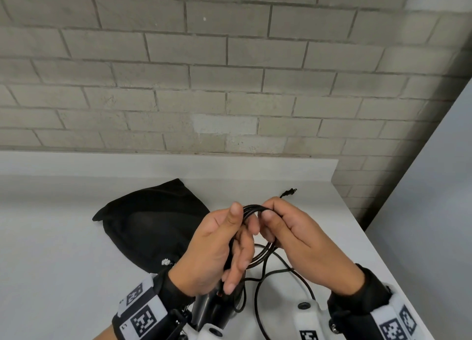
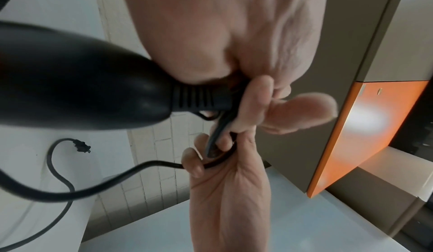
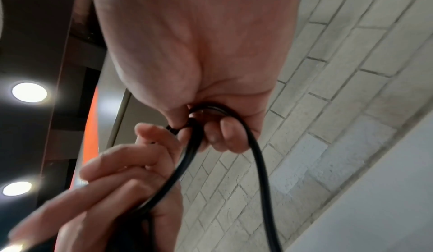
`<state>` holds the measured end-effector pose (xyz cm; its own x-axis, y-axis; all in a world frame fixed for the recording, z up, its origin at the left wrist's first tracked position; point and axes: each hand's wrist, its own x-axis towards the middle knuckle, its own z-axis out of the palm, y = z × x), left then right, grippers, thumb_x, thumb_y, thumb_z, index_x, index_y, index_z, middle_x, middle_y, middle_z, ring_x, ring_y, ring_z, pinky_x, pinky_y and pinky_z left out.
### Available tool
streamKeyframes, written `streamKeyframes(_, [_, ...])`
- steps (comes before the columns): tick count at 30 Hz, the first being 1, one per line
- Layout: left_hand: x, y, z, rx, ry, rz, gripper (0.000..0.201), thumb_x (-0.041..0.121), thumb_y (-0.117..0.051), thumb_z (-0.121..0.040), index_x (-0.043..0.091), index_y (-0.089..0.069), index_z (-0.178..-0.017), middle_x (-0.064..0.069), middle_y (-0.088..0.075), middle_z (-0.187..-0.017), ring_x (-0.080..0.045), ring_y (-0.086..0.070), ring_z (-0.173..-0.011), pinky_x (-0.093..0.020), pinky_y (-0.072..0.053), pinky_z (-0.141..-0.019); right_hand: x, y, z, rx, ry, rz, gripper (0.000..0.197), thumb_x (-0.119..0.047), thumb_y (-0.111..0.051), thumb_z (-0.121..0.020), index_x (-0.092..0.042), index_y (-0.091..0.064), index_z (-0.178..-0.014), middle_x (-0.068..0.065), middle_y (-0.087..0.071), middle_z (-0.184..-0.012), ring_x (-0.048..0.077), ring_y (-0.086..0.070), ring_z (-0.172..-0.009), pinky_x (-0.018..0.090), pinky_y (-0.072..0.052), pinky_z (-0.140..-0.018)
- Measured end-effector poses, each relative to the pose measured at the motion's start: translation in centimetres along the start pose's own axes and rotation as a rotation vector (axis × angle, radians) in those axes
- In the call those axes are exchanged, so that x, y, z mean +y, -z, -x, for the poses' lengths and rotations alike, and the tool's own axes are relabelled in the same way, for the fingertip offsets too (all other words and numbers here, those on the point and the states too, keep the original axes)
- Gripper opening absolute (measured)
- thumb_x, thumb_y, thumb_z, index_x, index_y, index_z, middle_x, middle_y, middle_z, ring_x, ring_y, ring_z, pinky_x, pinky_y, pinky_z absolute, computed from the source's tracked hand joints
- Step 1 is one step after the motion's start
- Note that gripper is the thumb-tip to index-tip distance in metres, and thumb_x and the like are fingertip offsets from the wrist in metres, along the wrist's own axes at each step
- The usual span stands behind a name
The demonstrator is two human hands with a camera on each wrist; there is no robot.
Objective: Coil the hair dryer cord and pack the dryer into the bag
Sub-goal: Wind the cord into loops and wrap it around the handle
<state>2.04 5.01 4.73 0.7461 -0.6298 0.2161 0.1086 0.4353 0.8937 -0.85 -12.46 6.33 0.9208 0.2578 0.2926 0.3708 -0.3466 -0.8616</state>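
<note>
Head view, left hand [image 1: 217,247] gripping cord coil [image 1: 258,237], right hand [image 1: 293,235] pinching its top loops.

Matt black cloth bag [image 1: 150,219]; glossy plastic dryer [image 2: 70,82]; smooth cord [image 1: 265,253].

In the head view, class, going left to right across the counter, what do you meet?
Bag → left hand → right hand, both hands gripping the coiled cord. The plug lies farther back, above the right hand.
</note>
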Motion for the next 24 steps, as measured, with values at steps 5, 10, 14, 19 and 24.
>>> streamKeyframes(5, [0.0,-0.4,0.1,0.145,0.026,-0.076,0.052,0.065,-0.045,-0.09,0.019,-0.06,-0.07,-0.001,-0.043,-0.046,-0.023,-0.057,-0.052,-0.025,-0.051,-0.06,1.0,-0.2,0.2,0.118,0.0,-0.045,0.028,-0.041,-0.039,-0.099,-0.024,-0.049,-0.078,-0.017,-0.044,-0.066,0.001,-0.042,-0.062,0.011,-0.038,-0.061])
streamKeyframes(10, [-0.3,-0.3,0.5,0.109,0.011,0.022,0.042,0.048,-0.043,-0.096,0.014,-0.062,-0.078,0.0,-0.039,-0.048,-0.022,-0.054,-0.051,-0.032,-0.052,-0.073,1.6,-0.9,0.1,0.15,-0.007,-0.101,0.027,-0.041,-0.04,-0.099,-0.029,-0.049,-0.076,-0.018,-0.043,-0.063,0.001,-0.041,-0.061,0.014,-0.037,-0.061])
streamKeyframes(14, [-0.8,0.0,0.6,0.052,-0.019,0.154,0.037,0.047,-0.063,-0.092,0.01,-0.061,-0.085,0.005,-0.036,-0.045,-0.007,-0.036,-0.031,-0.027,-0.046,-0.05,2.1,-1.4,-0.3,0.177,-0.05,-0.221,0.028,-0.042,-0.05,-0.095,-0.018,-0.056,-0.08,-0.008,-0.046,-0.063,0.012,-0.038,-0.057,0.019,-0.036,-0.053])
streamKeyframes(19, [-0.6,0.0,0.6,0.212,-0.075,0.206,0.032,0.04,-0.061,-0.093,0.008,-0.061,-0.087,0.005,-0.033,-0.043,-0.005,-0.027,-0.03,-0.025,-0.039,-0.042,4.9,-2.0,0.4,0.114,-0.143,-0.338,0.025,-0.034,-0.057,-0.094,-0.009,-0.059,-0.094,0.011,-0.06,-0.071,0.023,-0.055,-0.063,0.029,-0.049,-0.065])
streamKeyframes(24, [0.5,0.9,0.5,0.445,-0.169,0.202,0.032,0.032,-0.043,-0.101,0.006,-0.057,-0.091,0.004,-0.029,-0.045,-0.006,-0.025,-0.03,-0.023,-0.037,-0.041,7.4,-4.6,3.3,-0.054,-0.366,-0.495,0.019,-0.018,-0.057,-0.093,-0.004,-0.055,-0.105,0.004,-0.062,-0.067,0.026,-0.065,-0.072,0.031,-0.052,-0.079])
